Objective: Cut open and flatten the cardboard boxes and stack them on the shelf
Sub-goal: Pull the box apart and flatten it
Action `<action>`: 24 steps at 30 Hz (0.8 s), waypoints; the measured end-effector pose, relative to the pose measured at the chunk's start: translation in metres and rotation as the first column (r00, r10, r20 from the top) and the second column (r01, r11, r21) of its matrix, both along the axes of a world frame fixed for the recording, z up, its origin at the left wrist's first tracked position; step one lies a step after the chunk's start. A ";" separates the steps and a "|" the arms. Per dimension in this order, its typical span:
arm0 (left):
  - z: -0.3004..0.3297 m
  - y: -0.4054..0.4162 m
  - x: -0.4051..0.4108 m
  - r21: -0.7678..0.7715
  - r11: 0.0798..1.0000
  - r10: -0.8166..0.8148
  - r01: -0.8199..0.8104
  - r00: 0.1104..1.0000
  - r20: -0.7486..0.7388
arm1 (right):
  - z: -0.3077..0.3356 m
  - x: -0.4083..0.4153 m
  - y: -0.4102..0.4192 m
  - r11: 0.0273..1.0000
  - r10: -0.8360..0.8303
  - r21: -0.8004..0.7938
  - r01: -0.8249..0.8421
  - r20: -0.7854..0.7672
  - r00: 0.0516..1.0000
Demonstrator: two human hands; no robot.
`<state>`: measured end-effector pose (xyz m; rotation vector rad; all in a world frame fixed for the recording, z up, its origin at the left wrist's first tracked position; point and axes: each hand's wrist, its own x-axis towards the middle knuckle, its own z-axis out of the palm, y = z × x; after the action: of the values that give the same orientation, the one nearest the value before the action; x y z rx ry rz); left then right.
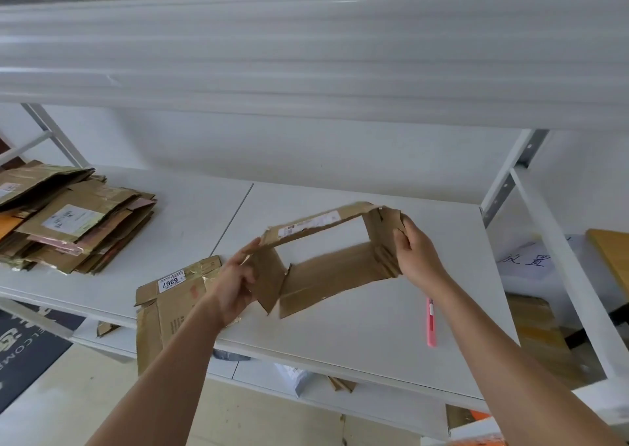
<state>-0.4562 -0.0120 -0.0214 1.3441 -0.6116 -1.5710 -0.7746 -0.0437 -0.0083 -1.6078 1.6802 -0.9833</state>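
Both of my arms reach out over the front edge of the white shelf (340, 336). My left hand (235, 285) pinches the left end of the box (326, 268), fingers curled on the cardboard. My right hand (413, 253) grips the right end, fingers wrapped round the folded side. I hold the box up above the middle of the shelf; it is open like a tube, and I can see the shelf through it. A white label runs along its top side. Under my left arm a flat box (170, 306) with a sticker lies at the front edge and hangs over it. A pink knife (431, 323) lies near the front edge, just beside my right arm. Far at the left end sits a stack (71, 221) of flat boxes. A gray mat (23, 347) lies on the floor at the left.
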 end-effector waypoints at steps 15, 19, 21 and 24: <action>-0.065 0.044 0.020 0.374 0.927 0.009 -0.027 0.999 0.049 | -0.061 0.003 0.017 0.720 0.646 0.636 -0.277 -0.468 0.603; -0.063 0.038 0.015 0.360 0.932 -0.117 0.035 0.971 0.208 | -0.075 0.025 0.008 0.822 0.516 0.539 -0.185 -0.566 0.643; -0.052 0.035 0.010 0.329 0.942 -0.162 0.069 0.951 0.265 | -0.084 0.038 0.002 0.857 0.431 0.500 -0.127 -0.559 0.708; -0.037 0.031 0.001 0.244 0.946 -0.296 0.213 0.875 0.382 | -0.096 0.051 -0.005 0.807 0.419 0.585 -0.075 -0.479 0.771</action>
<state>-0.4552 0.0194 -0.0584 1.8332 -0.9480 -1.5915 -0.7232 -0.0485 -0.1047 -1.7622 1.8180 0.1916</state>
